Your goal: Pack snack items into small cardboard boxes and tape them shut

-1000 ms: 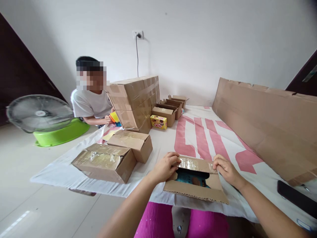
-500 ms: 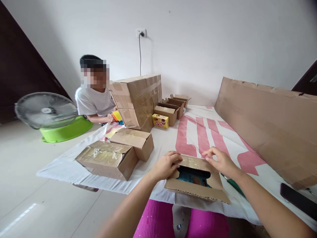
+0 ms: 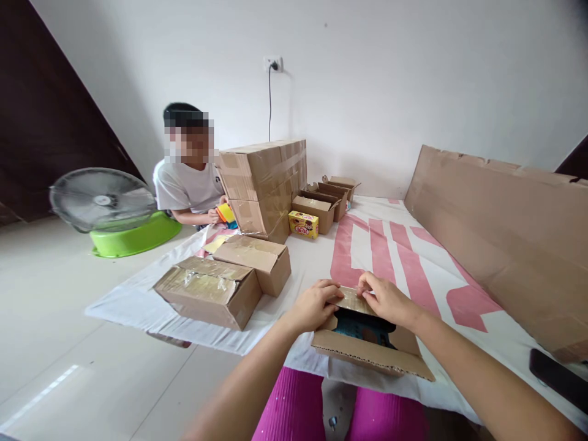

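Observation:
An open cardboard box point(image 3: 367, 358) lies at the table's near edge in front of me, with a dark teal printed item point(image 3: 361, 331) inside. My left hand point(image 3: 318, 303) is closed around the left end of the box's far flap, fingers over its top edge. At the middle of that flap, my right hand point(image 3: 386, 297) is closed in a pinch over the shiny clear tape point(image 3: 351, 297). Whatever lies between the right fingertips is too small to make out. The near flap is folded outward, and part of the item is in shadow.
Two closed cardboard boxes point(image 3: 206, 288) sit to the left. Stacked cartons point(image 3: 257, 184), a yellow snack box point(image 3: 303, 225) and several open boxes point(image 3: 316, 208) stand farther back. A co-worker point(image 3: 188, 184) holds something yellow and blue. A cardboard panel point(image 3: 496, 245) and dark phone point(image 3: 558, 373) are right.
My right hand has moved left along the far flap, closer to my left hand. The left hand keeps its hold. The whole view has shifted slightly.

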A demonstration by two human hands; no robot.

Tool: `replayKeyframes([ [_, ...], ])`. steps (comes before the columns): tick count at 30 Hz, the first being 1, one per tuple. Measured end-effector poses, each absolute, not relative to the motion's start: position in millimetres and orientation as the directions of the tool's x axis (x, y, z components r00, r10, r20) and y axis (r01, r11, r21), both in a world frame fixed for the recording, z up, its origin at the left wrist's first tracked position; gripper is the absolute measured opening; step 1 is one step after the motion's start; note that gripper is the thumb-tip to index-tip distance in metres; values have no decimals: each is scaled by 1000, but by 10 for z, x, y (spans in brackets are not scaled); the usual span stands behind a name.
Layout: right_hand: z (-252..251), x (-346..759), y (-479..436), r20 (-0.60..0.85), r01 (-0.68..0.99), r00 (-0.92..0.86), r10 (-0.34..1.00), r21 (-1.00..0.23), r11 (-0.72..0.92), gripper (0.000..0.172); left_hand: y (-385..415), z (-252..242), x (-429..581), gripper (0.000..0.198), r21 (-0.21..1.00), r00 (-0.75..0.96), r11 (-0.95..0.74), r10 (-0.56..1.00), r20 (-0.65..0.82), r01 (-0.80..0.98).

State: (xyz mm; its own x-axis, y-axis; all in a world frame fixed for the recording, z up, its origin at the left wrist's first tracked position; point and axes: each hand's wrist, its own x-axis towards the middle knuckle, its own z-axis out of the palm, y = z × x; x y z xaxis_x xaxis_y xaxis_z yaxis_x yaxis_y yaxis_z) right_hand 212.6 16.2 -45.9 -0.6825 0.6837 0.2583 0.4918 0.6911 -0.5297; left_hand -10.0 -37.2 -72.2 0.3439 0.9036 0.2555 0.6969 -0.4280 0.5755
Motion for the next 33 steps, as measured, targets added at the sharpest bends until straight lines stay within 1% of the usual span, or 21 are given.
replayKeyframes([
  [3, -498, 2118, 185, 283, 486, -675, 681, -524, 700, 24, -371, -731, -100, 31, 565, 348, -440, 898, 270, 698],
  [7, -551, 2083, 206, 338, 485, -673, 658, -469, 738, 28, -370, -740, -102, 32, 562, 352, -449, 894, 279, 695],
  [12, -623, 2060, 181, 378, 490, -685, 623, -393, 778, 19, -369, -734, -97, 32, 556, 347, -431, 902, 256, 711],
  [17, -696, 2122, 146, 413, 474, -689, 596, -364, 801, 19, -371, -729, -92, 32, 556, 343, -421, 907, 245, 717],
  [24, -690, 2283, 65, 404, 436, -720, 565, -371, 820, 17, -373, -721, -85, 30, 564, 341, -408, 912, 226, 717],
  [33, -696, 2439, 45, 348, 435, -709, 614, -469, 769, 15, -368, -732, -89, 27, 540, 362, -425, 905, 224, 726],
])
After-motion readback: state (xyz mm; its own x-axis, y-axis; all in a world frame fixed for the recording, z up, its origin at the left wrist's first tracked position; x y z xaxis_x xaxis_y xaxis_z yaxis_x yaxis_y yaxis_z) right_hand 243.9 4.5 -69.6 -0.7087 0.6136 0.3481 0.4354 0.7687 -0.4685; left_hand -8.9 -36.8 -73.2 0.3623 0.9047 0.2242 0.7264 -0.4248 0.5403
